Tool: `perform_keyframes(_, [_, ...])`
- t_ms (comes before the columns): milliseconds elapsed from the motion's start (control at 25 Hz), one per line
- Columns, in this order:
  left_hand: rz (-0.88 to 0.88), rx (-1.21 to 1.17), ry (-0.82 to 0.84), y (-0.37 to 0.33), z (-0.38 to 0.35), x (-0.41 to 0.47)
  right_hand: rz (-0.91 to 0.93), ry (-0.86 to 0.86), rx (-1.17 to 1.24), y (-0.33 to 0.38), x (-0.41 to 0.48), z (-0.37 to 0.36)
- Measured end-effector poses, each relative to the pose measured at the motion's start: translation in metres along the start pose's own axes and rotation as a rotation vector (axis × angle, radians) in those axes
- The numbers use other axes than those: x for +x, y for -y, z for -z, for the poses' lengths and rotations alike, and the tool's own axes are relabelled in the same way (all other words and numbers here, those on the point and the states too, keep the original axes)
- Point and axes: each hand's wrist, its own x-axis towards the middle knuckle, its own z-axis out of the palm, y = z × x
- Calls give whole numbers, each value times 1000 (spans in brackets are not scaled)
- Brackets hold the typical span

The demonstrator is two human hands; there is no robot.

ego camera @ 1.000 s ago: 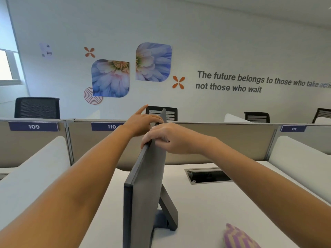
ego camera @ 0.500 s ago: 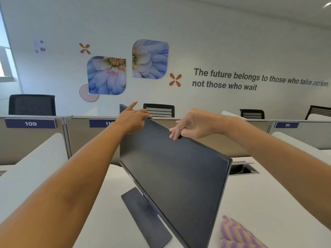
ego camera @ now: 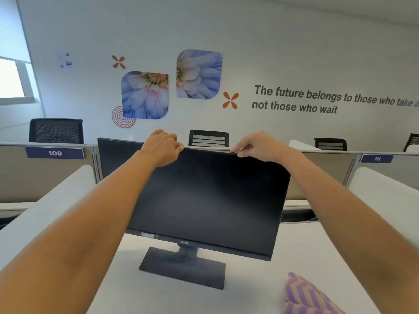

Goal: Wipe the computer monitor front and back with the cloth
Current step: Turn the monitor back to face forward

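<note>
A black monitor point(ego camera: 210, 198) stands on its flat base point(ego camera: 181, 269) in the middle of the white desk point(ego camera: 294, 252), its dark screen facing me. My left hand point(ego camera: 162, 147) grips the top edge left of centre, fingers curled over the back. My right hand point(ego camera: 258, 145) pinches the same top edge further right. A purple-and-beige patterned cloth point(ego camera: 306, 295) lies on the desk at the lower right, partly cut off by the frame, with neither hand on it.
Grey partition panels point(ego camera: 45, 177) with number plates 109 and 111 run behind the desk. White side dividers point(ego camera: 385, 193) flank it left and right. A cable slot point(ego camera: 297, 215) opens behind the monitor's right side. Black chairs point(ego camera: 56, 131) stand beyond the partition.
The monitor has been swivelled from edge-on, back towards my right, to screen facing me. Both hands stayed on its top edge and moved apart with it.
</note>
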Motion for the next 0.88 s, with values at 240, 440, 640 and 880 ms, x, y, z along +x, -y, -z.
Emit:
perform_keyframes(240, [109, 25, 7, -9, 6, 1, -118, -54, 84, -5, 14, -7])
perform_keyframes(440, [144, 54, 15, -17, 9, 2, -205, -131, 117, -8, 18, -17])
perform_keyframes(640, [180, 16, 26, -15, 11, 2, -253, -190, 151, -6, 24, -27])
perform_keyframes(880, [302, -136, -62, -19, 5, -7, -281, -225, 195, -7, 25, -34])
